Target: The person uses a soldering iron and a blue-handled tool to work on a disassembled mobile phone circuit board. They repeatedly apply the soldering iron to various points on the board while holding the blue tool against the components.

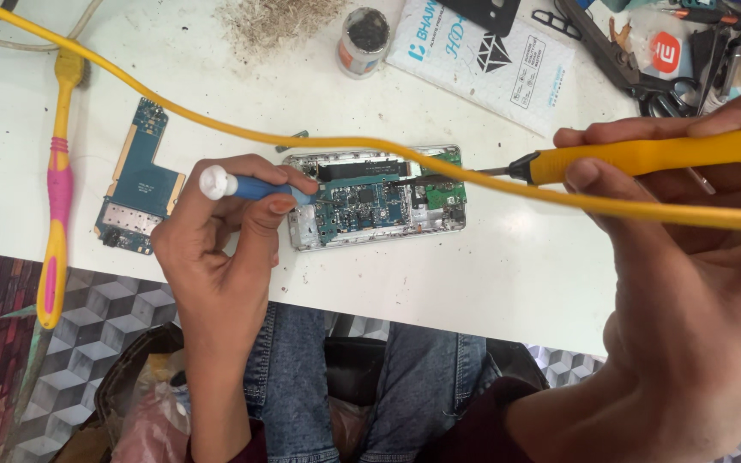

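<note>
A white worktable (508,283) is seen from above, with the work already well into disassembly. At the centre, an opened phone (376,199) lies with its back removed and its green and blue circuitry exposed; a separate blue circuit board (141,178) has been set aside at nine o'clock from it. At three o'clock, the right hand (688,283) is closed around a yellow-handled soldering iron (645,154), whose tip is held at the phone's upper right area. A yellow cable (216,124) is draped across the scene. At eight o'clock, the left hand (225,236) is clamped on a blue-handled tool (246,185), its tip touching the board. Reassembly is judged not yet begun. A pink and yellow toothbrush (57,189) lies at the far left.
</note>
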